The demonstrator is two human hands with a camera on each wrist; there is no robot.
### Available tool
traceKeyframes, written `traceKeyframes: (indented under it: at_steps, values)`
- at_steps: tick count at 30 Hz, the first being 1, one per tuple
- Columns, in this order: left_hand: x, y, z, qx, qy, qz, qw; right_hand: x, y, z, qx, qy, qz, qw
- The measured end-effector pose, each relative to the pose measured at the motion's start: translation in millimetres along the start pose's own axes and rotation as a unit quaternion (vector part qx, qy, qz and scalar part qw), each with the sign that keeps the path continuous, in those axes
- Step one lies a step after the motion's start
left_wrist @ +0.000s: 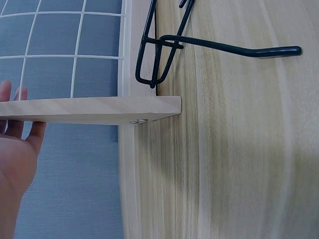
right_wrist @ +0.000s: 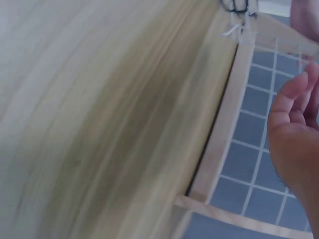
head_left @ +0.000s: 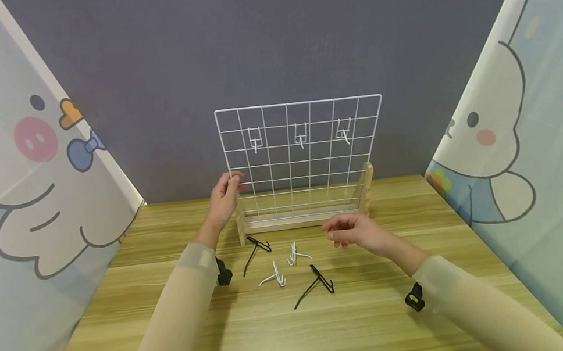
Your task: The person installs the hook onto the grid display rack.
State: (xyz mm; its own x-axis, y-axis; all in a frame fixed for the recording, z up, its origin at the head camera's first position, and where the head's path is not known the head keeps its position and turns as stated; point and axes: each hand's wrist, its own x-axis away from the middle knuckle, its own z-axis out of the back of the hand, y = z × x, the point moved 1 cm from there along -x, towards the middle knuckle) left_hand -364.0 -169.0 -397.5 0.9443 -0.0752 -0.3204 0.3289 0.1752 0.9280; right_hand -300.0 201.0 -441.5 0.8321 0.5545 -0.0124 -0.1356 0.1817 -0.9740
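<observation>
My left hand [head_left: 222, 201] grips the left edge of the white wire grid panel [head_left: 303, 158] in its wooden stand [head_left: 305, 217]; my right hand [head_left: 354, 230] hovers loosely open, empty. Three white hooks [head_left: 299, 136] hang; four hooks [head_left: 293, 270] lie on the table.

A wire grid [head_left: 304, 158] stood upright in a wooden base [head_left: 302, 218] at the back of the table [head_left: 291, 338], with three hooks [head_left: 299, 136] hanging in a row on it. Four loose hooks [head_left: 293, 268] lay on the table just before the base. The left hand [head_left: 222, 201] held the grid's left edge, while the right hand [head_left: 354, 230] hovered before the base, right of the loose hooks.
</observation>
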Motion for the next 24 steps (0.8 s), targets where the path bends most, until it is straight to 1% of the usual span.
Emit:
traceKeyframes:
  at_steps: [5,8,12,17,20,24]
  values:
    - [-9.2,-18.0,1.7,-0.001,-0.004,-0.003,1.0,-7,16,3,0.018,-0.025,-0.018,0.999]
    - [-12.7,-25.7,3.6,-0.004,0.001,-0.015,0.9999,-12,23,2,0.032,-0.039,-0.018,0.999]
    - [-13.6,-28.6,4.9,-0.012,0.0,-0.021,0.9997,-19,30,-1,0.061,-0.055,-0.023,0.996]
    - [-13.5,-29.6,4.8,-0.006,-0.003,-0.019,0.9998,-28,33,-6,0.099,-0.063,-0.052,0.992]
    - [-14.3,-30.2,4.7,0.001,-0.001,-0.019,0.9998,-36,33,-9,0.108,-0.075,-0.059,0.99]
    - [-14.3,-28.7,4.0,0.002,0.001,-0.015,0.9999,-47,34,-14,0.107,-0.089,-0.066,0.988]
